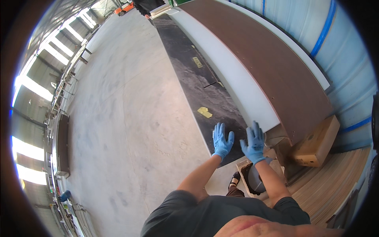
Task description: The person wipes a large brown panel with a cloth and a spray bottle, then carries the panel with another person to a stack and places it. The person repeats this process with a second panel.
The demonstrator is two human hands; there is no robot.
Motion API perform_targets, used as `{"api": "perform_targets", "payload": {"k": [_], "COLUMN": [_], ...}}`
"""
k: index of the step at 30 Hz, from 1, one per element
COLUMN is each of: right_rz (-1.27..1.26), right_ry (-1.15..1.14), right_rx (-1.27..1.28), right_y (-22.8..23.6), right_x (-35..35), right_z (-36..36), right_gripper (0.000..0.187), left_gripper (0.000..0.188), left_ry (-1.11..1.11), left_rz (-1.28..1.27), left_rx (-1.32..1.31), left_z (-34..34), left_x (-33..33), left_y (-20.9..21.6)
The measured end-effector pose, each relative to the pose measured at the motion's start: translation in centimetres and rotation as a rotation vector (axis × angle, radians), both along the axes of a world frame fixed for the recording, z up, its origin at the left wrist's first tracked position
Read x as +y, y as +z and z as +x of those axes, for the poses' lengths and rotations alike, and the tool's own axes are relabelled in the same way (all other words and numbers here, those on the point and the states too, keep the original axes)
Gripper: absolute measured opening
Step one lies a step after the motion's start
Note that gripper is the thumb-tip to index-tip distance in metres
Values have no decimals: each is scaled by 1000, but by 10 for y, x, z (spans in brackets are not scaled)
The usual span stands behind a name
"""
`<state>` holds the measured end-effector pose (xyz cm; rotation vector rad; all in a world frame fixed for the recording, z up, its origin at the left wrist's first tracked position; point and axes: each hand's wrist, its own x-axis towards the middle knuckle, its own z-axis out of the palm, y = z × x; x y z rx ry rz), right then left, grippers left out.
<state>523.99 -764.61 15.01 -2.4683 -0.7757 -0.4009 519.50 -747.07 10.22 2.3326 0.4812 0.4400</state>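
Note:
A long dark marbled panel (185,71) with a pale edge stretches away from me. My left hand (222,141), in a blue work glove, is at its near end, fingers extended and apart from the thumb. At the panel's right near side is my right hand (254,143), gloved alike, its fingers spread over or beside the edge. Both palms face down, and neither hand grips anything that I can see; whether they press on the surface I cannot tell. Yellow tape pieces (204,112) stick to the panel just beyond my left hand, with a yellow label (197,62) farther along.
Right of the panel lie a white sheet (244,87) and a large brown board (272,59). A cardboard box (316,142) and stacked boards (339,183) stand near my right side. Another person (149,6) is at the panel's far end. An orange vehicle (124,8) stands far back.

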Motion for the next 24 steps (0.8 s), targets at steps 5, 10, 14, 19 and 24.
{"api": "perform_targets", "payload": {"k": [5,10,14,19,24], "right_rz": [-99,-214,-360,-467,-245], "right_ry": [61,-91,-206,-381,-98], "right_rx": [29,37,53,184,-10], "right_y": [-20,-55,-61,-48,-26], "right_x": [86,140,161,230,397], "right_z": [-67,-134,-160,-173,-143], "right_gripper": [69,68,62,70,66], "left_gripper": [67,69,82,83,79], "left_ry": [78,386,643,945,908], "left_rz": [95,-68,-277,-360,-507], "left_rx": [-211,280,715,847,479], "left_z": [-145,-388,-561,-654,-599], "left_x": [102,230,318,408,523], "left_y": [8,-41,-66,-75,-86]}}
